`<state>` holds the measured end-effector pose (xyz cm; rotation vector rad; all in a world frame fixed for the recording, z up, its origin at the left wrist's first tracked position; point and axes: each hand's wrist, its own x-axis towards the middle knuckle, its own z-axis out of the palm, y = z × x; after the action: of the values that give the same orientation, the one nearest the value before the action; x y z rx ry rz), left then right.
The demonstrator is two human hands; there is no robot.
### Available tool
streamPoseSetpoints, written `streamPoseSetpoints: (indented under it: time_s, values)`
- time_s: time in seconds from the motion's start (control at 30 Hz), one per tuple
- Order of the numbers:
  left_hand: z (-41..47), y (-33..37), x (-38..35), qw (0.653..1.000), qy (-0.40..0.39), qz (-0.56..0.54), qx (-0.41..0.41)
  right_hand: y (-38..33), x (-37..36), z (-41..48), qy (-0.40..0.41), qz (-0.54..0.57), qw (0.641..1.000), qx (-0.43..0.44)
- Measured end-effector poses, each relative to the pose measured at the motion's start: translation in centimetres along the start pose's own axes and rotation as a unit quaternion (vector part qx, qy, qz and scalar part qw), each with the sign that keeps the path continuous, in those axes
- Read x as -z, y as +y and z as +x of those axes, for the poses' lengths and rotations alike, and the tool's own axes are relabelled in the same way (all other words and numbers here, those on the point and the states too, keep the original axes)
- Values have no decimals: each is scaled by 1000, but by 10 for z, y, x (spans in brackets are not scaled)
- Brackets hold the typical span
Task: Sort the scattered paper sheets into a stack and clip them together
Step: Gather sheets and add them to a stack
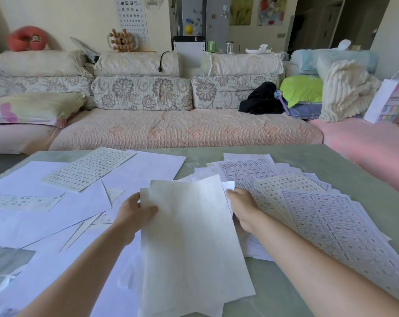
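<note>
White blank paper sheets [189,236], gathered into a loose sheaf, are held over the pale green glossy table [308,161] at centre. Its 9 o'clock edge is pinched by the left hand [132,213], thumb on top. The right hand [244,209] is set at the 3 o'clock edge; its grip cannot be told. Printed grid sheets [331,220] are fanned at 3 o'clock; loose sheets [56,202] are scattered at 9 o'clock.

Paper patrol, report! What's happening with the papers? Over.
Left grip pinching held sheets; right grip at their right edge, fingers hidden. Loose sheets scattered across table. No clip seen.
</note>
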<state>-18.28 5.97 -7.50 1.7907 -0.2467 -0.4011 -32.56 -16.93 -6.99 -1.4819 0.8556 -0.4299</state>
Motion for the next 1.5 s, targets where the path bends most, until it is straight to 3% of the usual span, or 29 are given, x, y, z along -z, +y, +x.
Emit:
streamPoseSetpoints:
  time_s: [0.07, 0.13, 0.23, 0.33, 0.43, 0.6, 0.67, 0.73, 0.8, 0.87, 0.93, 1.0, 1.13, 1.27, 1.4, 1.5]
  values:
    - [1, 4, -5, 1000, 16, -9, 6, -1, -1, 1, -48, 37, 998, -24]
    - [1, 7, -8, 1000, 6, -5, 3, 1, -1, -1, -98, -10, 995, 11]
    - [-4, 13, -13, 999, -12, -18, -41, 1, -1, -4, -92, -64, 991, 72]
    - [-3, 14, -12, 995, -37, -84, -35, -7, 1, -5, -95, 20, 992, 84]
    - [0, 18, -9, 992, -53, -116, 7, -13, 3, -3, -100, 101, 989, 39]
    - [2, 16, -11, 997, 77, -18, -18, 0, -4, -10, -121, -127, 984, 33]
    - [4, 9, -12, 995, 77, 50, -34, 7, -10, -16, -96, -188, 976, 57]
    - [1, 2, -14, 972, 58, 218, -65, 10, -15, -20, -84, -282, 952, 86]
    - [-2, -3, -17, 912, 51, 388, -122, 13, -19, -21, -93, -388, 911, 106]
    - [-2, -5, -19, 855, 4, 490, -172, 13, -18, -24, -109, -449, 878, 123]
    - [-2, -7, -22, 828, -79, 529, -170, 8, -8, -25, -105, -478, 859, 151]
    - [-3, -6, -28, 821, -116, 537, -155, 0, 10, -20, -77, -490, 850, 179]
    - [-5, 14, -53, 821, -42, 523, -225, -7, 65, 4, 5, -534, 823, 193]
    - [-7, 39, -114, 842, -78, 464, -266, 0, 110, 30, 64, -633, 751, 176]
    - [3, 56, -182, 827, -125, 489, -248, 18, 134, 47, 64, -685, 718, 110]
    - [17, 63, -223, 830, -150, 503, -189, 24, 144, 54, 35, -681, 717, 142]
